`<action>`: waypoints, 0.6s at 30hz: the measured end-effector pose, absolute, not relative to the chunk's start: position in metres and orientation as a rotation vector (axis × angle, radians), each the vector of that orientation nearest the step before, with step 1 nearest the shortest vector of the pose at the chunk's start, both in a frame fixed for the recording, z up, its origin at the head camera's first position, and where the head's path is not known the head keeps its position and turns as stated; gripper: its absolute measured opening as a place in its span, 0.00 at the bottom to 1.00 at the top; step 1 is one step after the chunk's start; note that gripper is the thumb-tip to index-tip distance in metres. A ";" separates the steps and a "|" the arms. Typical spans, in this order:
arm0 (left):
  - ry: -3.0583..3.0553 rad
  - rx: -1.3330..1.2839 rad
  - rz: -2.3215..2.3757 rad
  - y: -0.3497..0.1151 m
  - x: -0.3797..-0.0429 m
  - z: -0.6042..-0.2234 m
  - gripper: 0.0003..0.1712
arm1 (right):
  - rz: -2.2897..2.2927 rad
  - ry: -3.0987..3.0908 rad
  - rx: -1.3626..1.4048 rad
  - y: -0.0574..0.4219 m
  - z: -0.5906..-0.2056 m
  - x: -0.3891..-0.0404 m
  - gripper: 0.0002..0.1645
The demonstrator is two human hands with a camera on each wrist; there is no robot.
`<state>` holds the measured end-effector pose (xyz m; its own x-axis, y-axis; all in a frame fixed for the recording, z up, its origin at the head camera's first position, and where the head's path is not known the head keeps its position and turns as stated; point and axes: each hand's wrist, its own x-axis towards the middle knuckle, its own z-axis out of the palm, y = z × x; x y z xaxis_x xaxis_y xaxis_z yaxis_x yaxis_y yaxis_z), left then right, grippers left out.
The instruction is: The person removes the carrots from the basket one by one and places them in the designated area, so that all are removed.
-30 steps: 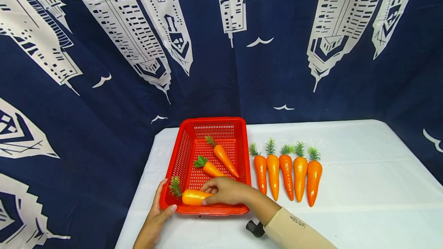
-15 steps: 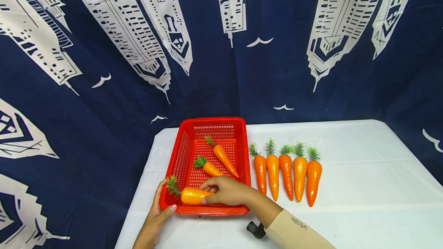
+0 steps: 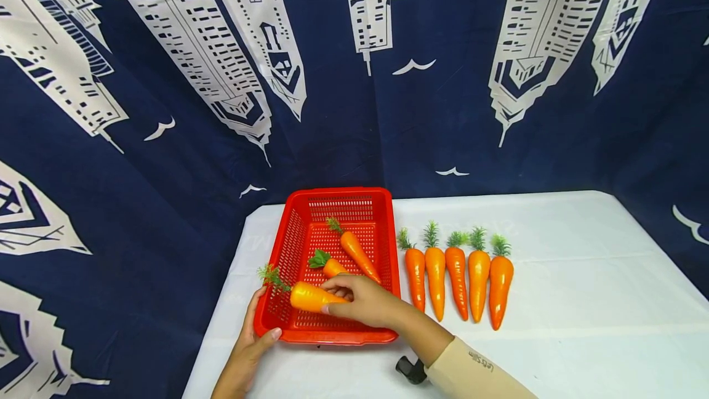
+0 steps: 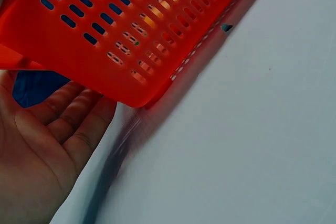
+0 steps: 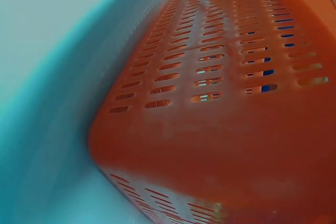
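In the head view, my right hand [image 3: 367,302] grips a yellow-orange carrot [image 3: 308,297] by its narrow end over the near part of a red perforated basket [image 3: 354,338]. The carrot's green top points left, above the basket's left rim. My left hand [image 3: 249,340] holds the basket's near left corner, thumb on the rim and fingers along the outer side. Inside the basket lie two more carrots, one orange carrot [image 3: 359,255] farther back and a leafy-topped carrot [image 3: 333,267] partly hidden by my right hand. The right wrist view shows mainly the basket's wall [image 5: 220,140].
Several carrots [image 3: 436,282] lie side by side on the white table [image 3: 581,288], right of the basket, tops pointing away. A small black object [image 3: 411,370] shows beside my right forearm. A dark blue cloth [image 3: 443,116] printed with white buildings hangs behind the table.
My right hand has raised the yellow-orange carrot from the basket's near end, and its green top has shifted up and left over the rim. My left hand stays at the corner.
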<state>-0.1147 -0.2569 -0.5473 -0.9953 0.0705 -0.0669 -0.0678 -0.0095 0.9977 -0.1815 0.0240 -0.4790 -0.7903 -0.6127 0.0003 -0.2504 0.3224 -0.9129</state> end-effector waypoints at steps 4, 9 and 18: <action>2.151 0.029 2.168 -0.258 -0.116 -0.549 0.50 | -1.533 2.243 -0.720 0.024 -0.480 -0.181 0.24; 2.140 0.021 2.167 -0.259 -0.116 -0.550 0.50 | -1.565 2.253 -0.694 0.026 -0.479 -0.181 0.23; 2.125 0.031 2.167 -0.259 -0.116 -0.549 0.50 | -1.626 2.310 -0.687 0.028 -0.477 -0.179 0.24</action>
<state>-0.1156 -0.2585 -0.5490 -0.9942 0.0898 -0.0599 -0.0617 -0.0169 0.9980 -0.1793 0.0277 -0.4774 -0.8626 -0.5001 0.0762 -0.2403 0.2726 -0.9316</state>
